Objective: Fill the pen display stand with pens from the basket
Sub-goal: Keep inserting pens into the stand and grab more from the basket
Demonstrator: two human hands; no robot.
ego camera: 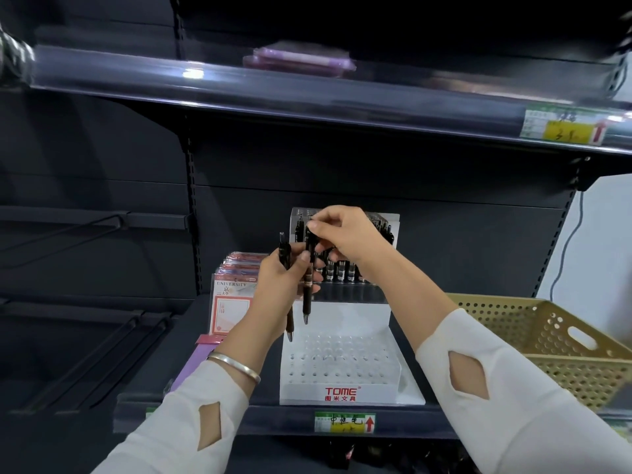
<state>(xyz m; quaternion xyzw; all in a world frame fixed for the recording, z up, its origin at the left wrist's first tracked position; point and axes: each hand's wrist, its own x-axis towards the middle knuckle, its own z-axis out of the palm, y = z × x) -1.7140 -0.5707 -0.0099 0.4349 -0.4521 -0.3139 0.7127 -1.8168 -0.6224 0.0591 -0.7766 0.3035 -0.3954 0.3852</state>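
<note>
A white stepped pen display stand (pixel 338 391) marked TOME sits on the dark shelf, its front tier full of bare holes. Several black pens (pixel 343 270) stand in its rear tiers. My left hand (pixel 285 278) grips two black pens upright above the stand, one pen (pixel 290 319) lower and to the left. My right hand (pixel 342 234) pinches the top of the other pen (pixel 307 295), which my left fingers also hold. A gold perforated basket (pixel 561 340) stands at the right; its inside is hidden.
Packs of card stationery (pixel 232 306) stand left of the stand, with a purple item (pixel 191 364) below them. A price label (pixel 344 422) is on the shelf edge. An upper shelf (pixel 307 94) overhangs with a purple pack (pixel 297 61). Wire hooks (pixel 113 357) at left.
</note>
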